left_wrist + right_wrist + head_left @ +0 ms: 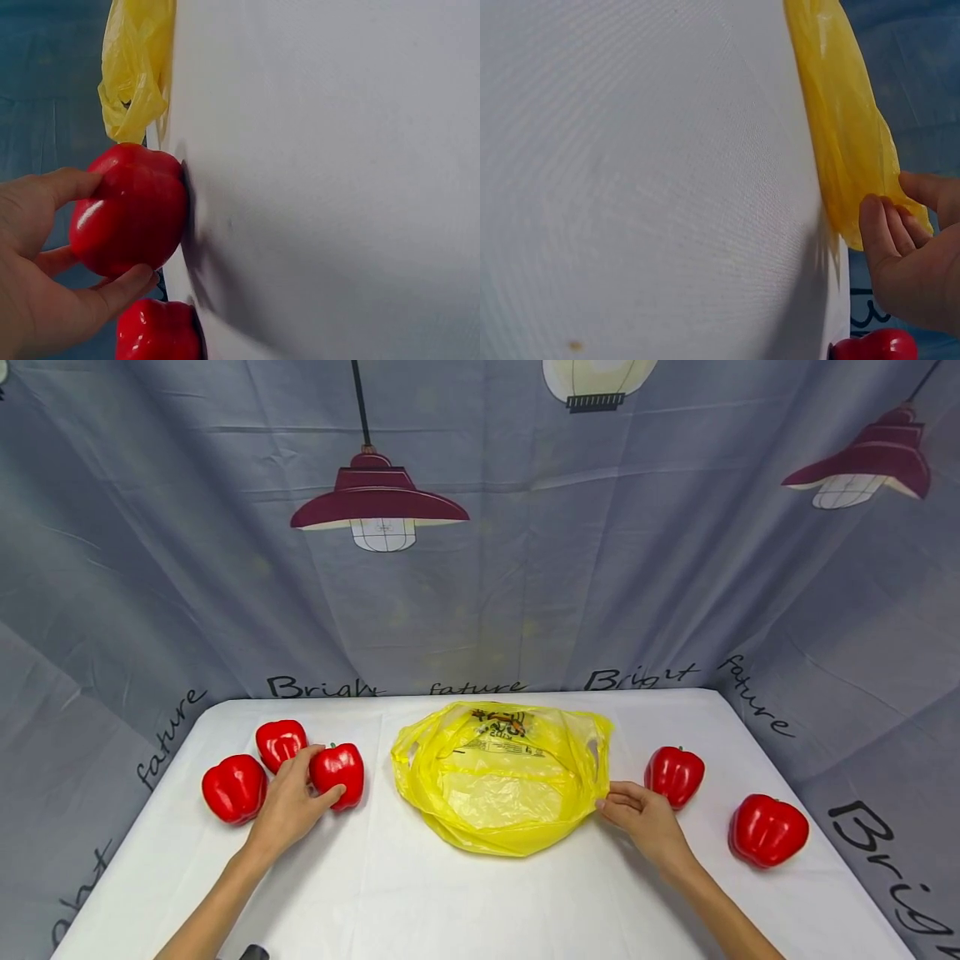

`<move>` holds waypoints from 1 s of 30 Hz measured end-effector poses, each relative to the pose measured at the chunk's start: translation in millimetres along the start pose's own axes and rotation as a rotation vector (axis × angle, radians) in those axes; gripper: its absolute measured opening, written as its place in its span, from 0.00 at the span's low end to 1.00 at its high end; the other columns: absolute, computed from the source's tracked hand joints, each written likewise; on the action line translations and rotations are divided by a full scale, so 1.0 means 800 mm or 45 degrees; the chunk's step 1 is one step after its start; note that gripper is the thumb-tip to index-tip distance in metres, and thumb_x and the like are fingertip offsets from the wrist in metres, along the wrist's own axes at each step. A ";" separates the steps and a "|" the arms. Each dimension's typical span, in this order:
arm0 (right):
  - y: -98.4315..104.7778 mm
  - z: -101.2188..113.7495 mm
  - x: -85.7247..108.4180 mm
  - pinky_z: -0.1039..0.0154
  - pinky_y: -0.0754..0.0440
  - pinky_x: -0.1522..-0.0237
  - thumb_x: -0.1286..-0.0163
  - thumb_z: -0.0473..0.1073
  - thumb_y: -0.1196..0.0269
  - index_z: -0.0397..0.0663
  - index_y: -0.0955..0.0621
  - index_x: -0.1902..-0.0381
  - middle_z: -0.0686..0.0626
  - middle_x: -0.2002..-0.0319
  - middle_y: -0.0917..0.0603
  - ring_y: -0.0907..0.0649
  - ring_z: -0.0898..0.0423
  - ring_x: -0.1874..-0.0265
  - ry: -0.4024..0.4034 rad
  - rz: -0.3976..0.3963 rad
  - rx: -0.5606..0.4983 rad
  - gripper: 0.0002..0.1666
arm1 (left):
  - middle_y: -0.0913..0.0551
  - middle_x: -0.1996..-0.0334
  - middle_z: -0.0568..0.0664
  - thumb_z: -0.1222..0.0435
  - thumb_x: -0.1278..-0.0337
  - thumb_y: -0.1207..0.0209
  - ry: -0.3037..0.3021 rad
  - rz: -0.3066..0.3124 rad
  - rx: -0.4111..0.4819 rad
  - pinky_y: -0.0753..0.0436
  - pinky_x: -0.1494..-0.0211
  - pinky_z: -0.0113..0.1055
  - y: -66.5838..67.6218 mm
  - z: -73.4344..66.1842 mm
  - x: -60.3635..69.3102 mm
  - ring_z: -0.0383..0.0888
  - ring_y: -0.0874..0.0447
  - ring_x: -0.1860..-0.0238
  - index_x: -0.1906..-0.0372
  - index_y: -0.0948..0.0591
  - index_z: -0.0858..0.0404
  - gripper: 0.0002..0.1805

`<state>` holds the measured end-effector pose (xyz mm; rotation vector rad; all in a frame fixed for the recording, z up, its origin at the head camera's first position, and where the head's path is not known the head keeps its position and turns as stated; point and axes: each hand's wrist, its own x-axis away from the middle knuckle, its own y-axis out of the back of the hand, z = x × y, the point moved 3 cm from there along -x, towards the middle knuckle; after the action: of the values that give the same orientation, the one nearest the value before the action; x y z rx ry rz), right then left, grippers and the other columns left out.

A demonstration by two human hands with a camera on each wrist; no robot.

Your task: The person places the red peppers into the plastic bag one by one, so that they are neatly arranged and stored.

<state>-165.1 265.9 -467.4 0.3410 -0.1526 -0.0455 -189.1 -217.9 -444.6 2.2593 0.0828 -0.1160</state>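
My left hand (288,802) grips a red bell pepper (339,775) between thumb and fingers, left of the bag. In the left wrist view the thumb and fingertips press on opposite sides of this pepper (131,214). A yellow plastic bag (498,839) lies spread on the table, its mouth facing up and its inside visible. With thumb and fingers my right hand (648,822) pinches the bag's right edge, as the right wrist view of the bag (847,127) also shows.
Two more red peppers, one behind (279,742) and one nearer (234,789), sit left of my left hand. On the right stand a pepper (675,775) beside my right hand and another pepper (768,831) farther out. A printed grey-blue curtain (480,593) surrounds the white table (450,910).
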 end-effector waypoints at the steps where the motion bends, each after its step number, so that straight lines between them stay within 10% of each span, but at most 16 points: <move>1: 0.000 0.000 0.000 0.68 0.16 0.56 0.31 0.40 0.33 0.28 0.24 0.40 0.40 0.55 0.15 0.14 0.53 0.59 0.005 0.000 -0.004 0.27 | 0.31 0.39 0.70 0.64 0.47 0.28 0.006 0.004 0.004 0.17 0.50 0.59 -0.001 -0.001 0.000 0.66 0.26 0.45 0.31 0.35 0.69 0.41; 17: -0.003 -0.004 -0.003 0.64 0.16 0.53 0.30 0.39 0.34 0.28 0.23 0.40 0.39 0.53 0.15 0.14 0.51 0.57 -0.008 0.020 -0.045 0.25 | 0.30 0.36 0.64 0.62 0.43 0.30 0.024 0.073 0.356 0.16 0.49 0.52 -0.001 -0.053 -0.020 0.66 0.23 0.43 0.29 0.33 0.63 0.38; 30: -0.002 -0.004 -0.007 0.64 0.16 0.53 0.30 0.39 0.34 0.31 0.19 0.44 0.39 0.56 0.14 0.13 0.50 0.58 0.020 0.007 -0.047 0.21 | 0.27 0.37 0.58 0.69 0.46 0.29 -0.135 0.260 0.631 0.15 0.50 0.48 -0.073 -0.148 -0.048 0.61 0.22 0.43 0.30 0.29 0.58 0.37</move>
<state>-169.8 265.6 -471.8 0.3037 -0.1370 -0.0401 -226.2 -90.1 -409.5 2.7332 -0.2603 -0.1608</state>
